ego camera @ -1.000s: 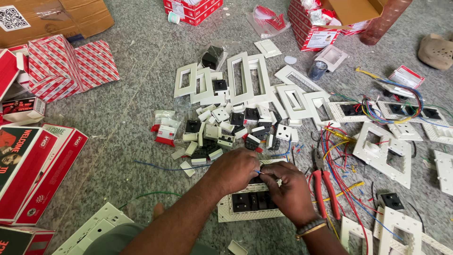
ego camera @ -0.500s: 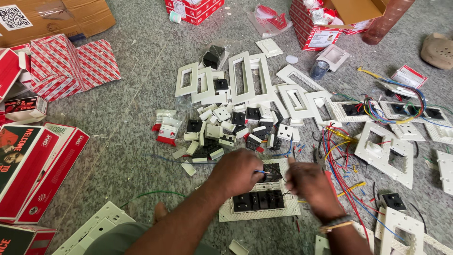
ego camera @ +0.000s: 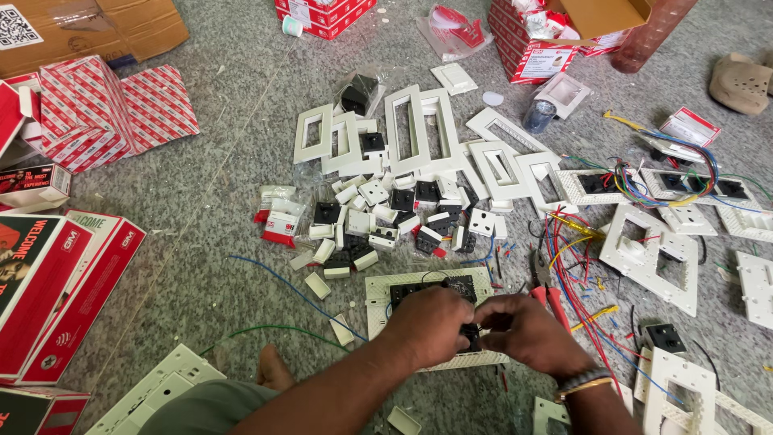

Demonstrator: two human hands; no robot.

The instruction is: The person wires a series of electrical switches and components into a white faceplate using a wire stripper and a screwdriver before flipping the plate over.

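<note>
Both hands curl knuckles-up, left hand (ego camera: 431, 321) and right hand (ego camera: 525, 332) pinching a black switch (ego camera: 471, 334) over the plate (ego camera: 378, 294).

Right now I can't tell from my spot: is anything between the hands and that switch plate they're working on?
Nothing visible: the left hand and right hand already rest together on the white switch plate, fingers meeting over its black modules.

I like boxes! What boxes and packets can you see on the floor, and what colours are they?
Brown cardboard box, top left, flat.
Red-and-white patterned cartons, left, flattened.
Red-and-black boxes, lower left, long.
Red-and-white open box, top right.
Small red-and-white packets, beside the white and black switch pieces.
</note>
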